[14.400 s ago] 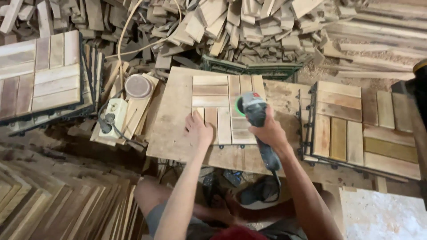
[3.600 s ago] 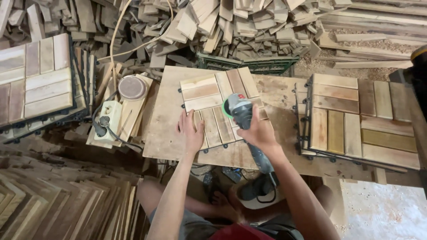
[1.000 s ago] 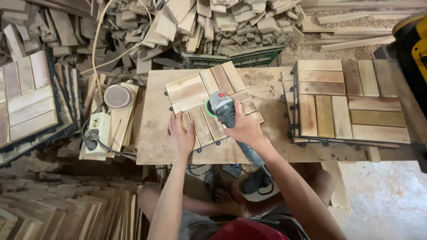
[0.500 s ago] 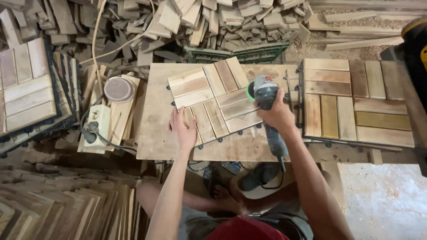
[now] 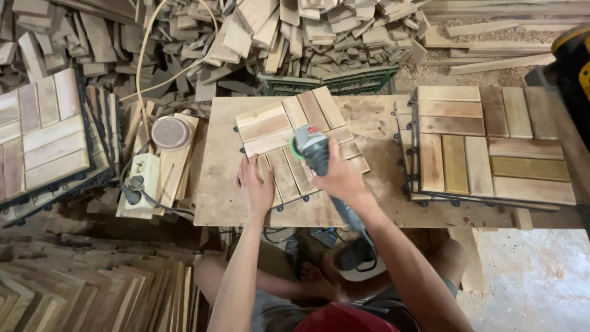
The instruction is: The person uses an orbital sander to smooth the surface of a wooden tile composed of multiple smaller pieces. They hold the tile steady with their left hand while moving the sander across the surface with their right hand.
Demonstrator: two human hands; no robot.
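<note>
A square wooden slat tile (image 5: 270, 126) on a black plastic base lies rotated on a plywood board (image 5: 221, 178). My right hand (image 5: 339, 178) grips a grey power sander (image 5: 312, 146) with a green pad, its head resting on the middle of the tile. My left hand (image 5: 255, 184) lies flat with fingers spread on the tile's near left corner. The sander's cord runs down past my knees.
A stack of similar tiles (image 5: 491, 144) sits at the right, another tile stack (image 5: 40, 138) at the left. A power strip (image 5: 141, 178) and a round sanding disc (image 5: 171, 132) lie left of the board. A heap of wood offcuts (image 5: 307, 34) fills the far side; slats (image 5: 86, 289) lie near left.
My right hand has swept the sander from the tile's right edge back to its middle. The left hand has stayed pressed on the near left corner.
</note>
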